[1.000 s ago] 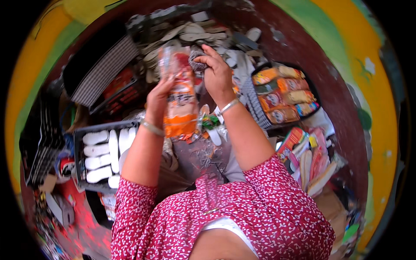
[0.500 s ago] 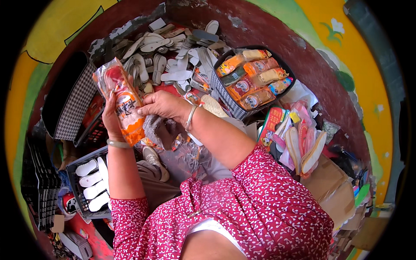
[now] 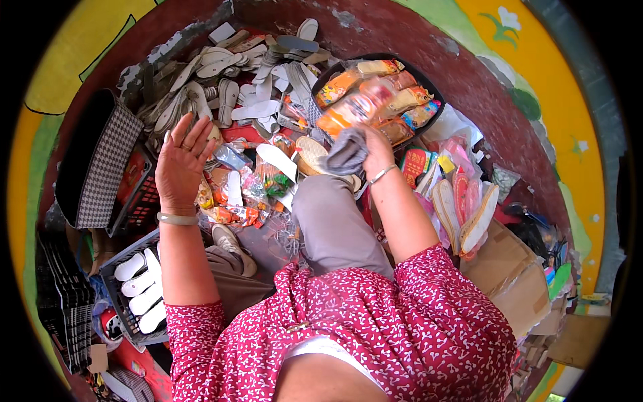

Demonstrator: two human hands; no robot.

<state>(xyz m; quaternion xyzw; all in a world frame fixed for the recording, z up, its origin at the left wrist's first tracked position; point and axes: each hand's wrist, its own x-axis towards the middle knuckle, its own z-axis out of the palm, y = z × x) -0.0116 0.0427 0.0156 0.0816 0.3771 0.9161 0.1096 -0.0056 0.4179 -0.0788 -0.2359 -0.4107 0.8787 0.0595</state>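
My left hand (image 3: 183, 164) is raised with its fingers stretched out and nothing in it, to the left of a heap of packets. A grey cloth (image 3: 345, 151) hangs bunched in my right hand (image 3: 378, 153), beside the near rim of a black-and-white checked basket (image 3: 315, 112). Just past the cloth, an orange and clear plastic packet (image 3: 358, 107) is smeared by motion above the packets in that basket. Whether my right fingers still touch this packet, I cannot tell.
Loose pale shoe soles (image 3: 228, 100) lie piled against the wall. Left, a dark crate (image 3: 110, 288) holds white soles, near an upright checked basket (image 3: 104, 181). Wrapped insoles (image 3: 462, 208) and a cardboard box (image 3: 512, 275) stand at the right. Loose plastic packets (image 3: 244, 194) lie ahead.
The orange packet has left my left hand and moved right, over the basket. My right hand has swung right with the grey cloth. My left hand has opened.
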